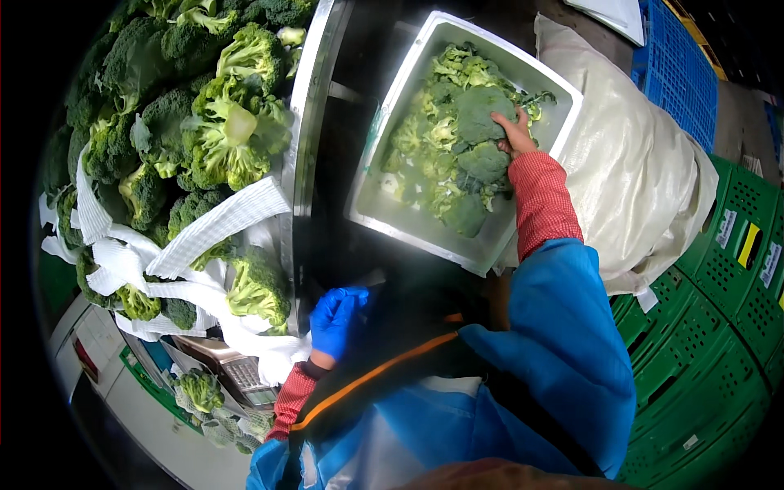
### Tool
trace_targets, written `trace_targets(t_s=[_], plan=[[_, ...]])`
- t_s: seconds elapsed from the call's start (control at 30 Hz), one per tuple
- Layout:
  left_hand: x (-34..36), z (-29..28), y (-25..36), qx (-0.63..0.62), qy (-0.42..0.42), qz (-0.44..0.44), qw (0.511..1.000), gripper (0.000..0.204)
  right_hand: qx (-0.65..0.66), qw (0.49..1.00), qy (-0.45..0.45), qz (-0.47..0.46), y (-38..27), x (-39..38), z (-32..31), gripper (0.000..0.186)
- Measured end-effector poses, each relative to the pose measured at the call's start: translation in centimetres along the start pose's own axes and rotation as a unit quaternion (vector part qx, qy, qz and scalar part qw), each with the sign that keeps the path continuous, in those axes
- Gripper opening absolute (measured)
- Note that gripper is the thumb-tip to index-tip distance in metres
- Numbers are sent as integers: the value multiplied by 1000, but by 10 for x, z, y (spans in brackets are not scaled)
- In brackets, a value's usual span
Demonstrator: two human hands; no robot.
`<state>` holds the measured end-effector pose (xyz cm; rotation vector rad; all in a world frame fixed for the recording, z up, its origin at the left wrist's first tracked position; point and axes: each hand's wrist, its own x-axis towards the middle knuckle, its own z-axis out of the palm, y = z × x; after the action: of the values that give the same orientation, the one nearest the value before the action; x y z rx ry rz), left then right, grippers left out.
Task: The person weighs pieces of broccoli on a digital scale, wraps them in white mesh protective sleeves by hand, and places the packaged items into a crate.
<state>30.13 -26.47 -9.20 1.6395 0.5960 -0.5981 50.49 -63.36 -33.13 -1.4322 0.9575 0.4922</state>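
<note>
My bare right hand (514, 133) reaches into a white foam box (527, 231) and grips the edge of a broccoli head (482, 114), its thumb on the florets. Around that head lie more broccoli pieces and loose leaves, partly hazy. My left hand (335, 321), in a blue glove, is closed beside the metal table edge, near my body. A narrow greyish thing (373, 280) shows dimly by its fingertips; what the hand holds is not clear. Broccoli heads (237, 131) are heaped on the table at the left, with white foam netting strips (220, 229) over some of them.
The table's raised metal rim (304, 147) runs between the heap and the foam box. A large whitish sack (629, 155) stands right of the box. Green crates (694, 351) and a blue crate (674, 69) line the right side. A scale (241, 371) sits at lower left.
</note>
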Motion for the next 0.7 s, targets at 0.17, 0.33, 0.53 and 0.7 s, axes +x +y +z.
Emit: trace_targets(t_s=[0.17,0.33,0.53,0.7], plan=[[2,-2,-6,-63,-4,-36,997,13,263,964,-35,-4,25,12,-11,66],[1,-4,-9,-124,11,-55,991,13,414,906,-66,61,20,-18,-2,41],[8,3,1,-114,-24,33,993,31,376,897,-226,60,-5,-109,30,48],[67,23,53,145,-36,321,935,76,157,937,-304,-67,64,-122,38,52]])
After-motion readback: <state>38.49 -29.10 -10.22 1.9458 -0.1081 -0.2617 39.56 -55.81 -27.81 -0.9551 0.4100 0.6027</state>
